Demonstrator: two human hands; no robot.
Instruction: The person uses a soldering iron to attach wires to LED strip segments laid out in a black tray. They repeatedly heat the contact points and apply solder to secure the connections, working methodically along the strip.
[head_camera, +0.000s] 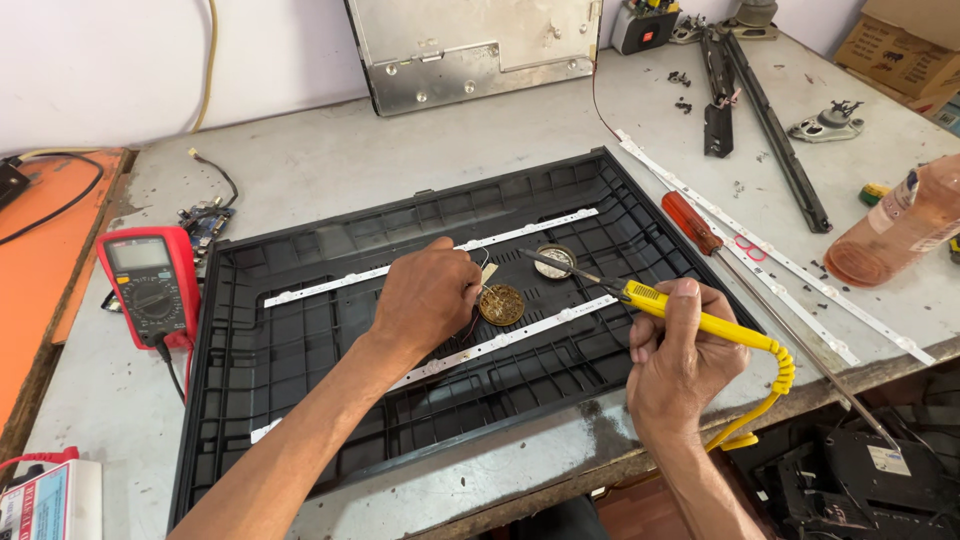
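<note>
Right hand grip clamped on yellow soldering iron, tip near round tin, left hand fingers pinched on thin wire beside brass disc, both over black tray with white strips, on desk, red meter well left.

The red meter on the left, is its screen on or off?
Cannot tell. The red meter lies flat on the table with leads plugged in, but its grey screen shows no digits readable from this view.
</note>
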